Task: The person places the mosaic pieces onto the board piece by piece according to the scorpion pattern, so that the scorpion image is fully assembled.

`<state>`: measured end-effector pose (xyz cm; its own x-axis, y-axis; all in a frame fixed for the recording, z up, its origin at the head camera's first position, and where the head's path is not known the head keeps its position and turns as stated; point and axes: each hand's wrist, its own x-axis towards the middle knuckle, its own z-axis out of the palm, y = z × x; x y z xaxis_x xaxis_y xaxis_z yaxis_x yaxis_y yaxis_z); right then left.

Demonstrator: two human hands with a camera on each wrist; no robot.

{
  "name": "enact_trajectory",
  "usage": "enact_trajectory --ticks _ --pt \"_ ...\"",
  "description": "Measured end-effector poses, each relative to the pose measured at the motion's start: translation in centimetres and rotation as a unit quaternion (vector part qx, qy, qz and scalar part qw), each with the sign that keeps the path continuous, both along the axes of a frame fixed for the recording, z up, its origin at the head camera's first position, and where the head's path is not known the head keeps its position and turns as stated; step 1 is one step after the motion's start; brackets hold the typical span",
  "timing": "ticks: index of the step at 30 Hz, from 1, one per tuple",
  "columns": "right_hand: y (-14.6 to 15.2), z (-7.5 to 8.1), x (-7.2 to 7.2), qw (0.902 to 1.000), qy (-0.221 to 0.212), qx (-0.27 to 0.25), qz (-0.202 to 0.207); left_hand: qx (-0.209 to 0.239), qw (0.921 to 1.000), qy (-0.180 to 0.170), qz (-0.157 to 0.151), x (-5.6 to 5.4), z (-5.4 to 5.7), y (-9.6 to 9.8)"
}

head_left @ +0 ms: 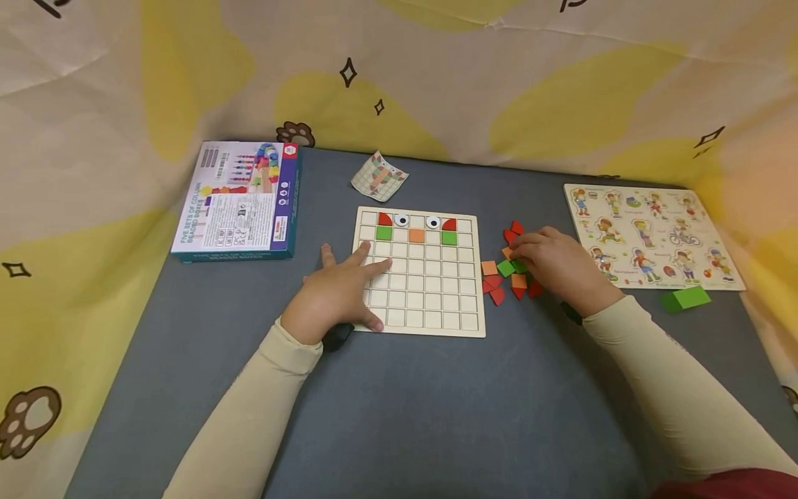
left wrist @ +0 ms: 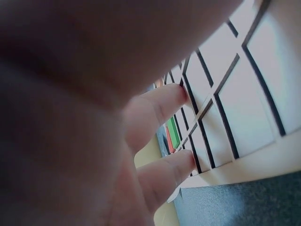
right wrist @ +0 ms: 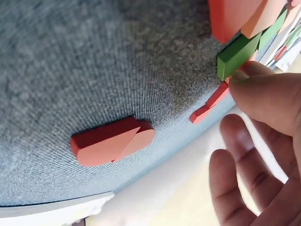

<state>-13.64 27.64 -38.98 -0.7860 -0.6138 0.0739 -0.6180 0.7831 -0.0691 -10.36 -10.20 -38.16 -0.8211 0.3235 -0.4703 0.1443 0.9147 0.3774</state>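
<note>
My left hand (head_left: 333, 294) rests with fingers spread on the left side of a wooden grid board (head_left: 424, 326). In the left wrist view, its fingertips (left wrist: 176, 94) touch the grid. The board's top rows hold two red quarter-round tiles (head_left: 449, 224), two eye tiles (head_left: 433, 222), two green square tiles (head_left: 384, 233) and an orange square tile (head_left: 416, 236). My right hand (head_left: 557, 267) reaches into a pile of loose tiles right of the board. In the right wrist view, its thumb and index finger meet beside a green tile (right wrist: 237, 54); whether they pinch a tile is unclear.
A small pattern card (head_left: 379, 178) lies behind the board. At the back left is a beaded-boxes carton (head_left: 240, 201). A wooden picture puzzle (head_left: 654, 235) lies at the right, with a green block (head_left: 688, 299) by its front edge. Red tiles (right wrist: 108, 143) lie near my right hand.
</note>
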Motion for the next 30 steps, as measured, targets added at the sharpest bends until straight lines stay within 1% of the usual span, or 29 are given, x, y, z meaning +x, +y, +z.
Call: enact_trajectory --ticks 5,9,13,20,23,28,30 --pt "-0.1 -0.4 -0.2 0.9987 0.011 -0.015 0.048 0.002 1.0 0.001 0.0 0.0 0.0 0.0" --pt "-1.0 -0.4 -0.8 0.9985 0.003 -0.01 0.054 0.002 1.0 0.003 -0.002 0.1 0.1 -0.1" --pt "-2.0 -0.5 -1.7 0.9991 -0.007 -0.005 0.043 0.0 1.0 0.002 -0.001 0.1 0.2 -0.1" --pt "-2.7 -0.8 -3.4 0.9997 -0.014 -0.016 -0.013 0.002 1.0 0.001 0.001 0.1 0.1 -0.1" --pt "-2.8 -0.8 -3.9 0.9991 -0.017 -0.026 -0.027 0.003 1.0 0.002 0.001 0.0 0.0 -0.1" --pt "-2.8 -0.4 -4.6 0.9992 -0.018 -0.028 -0.021 0.002 1.0 0.003 0.001 0.0 -0.1 0.0" --pt "-3.2 -0.1 -4.7 0.999 -0.012 -0.043 -0.01 0.001 1.0 0.003 0.001 0.1 -0.1 -0.1"
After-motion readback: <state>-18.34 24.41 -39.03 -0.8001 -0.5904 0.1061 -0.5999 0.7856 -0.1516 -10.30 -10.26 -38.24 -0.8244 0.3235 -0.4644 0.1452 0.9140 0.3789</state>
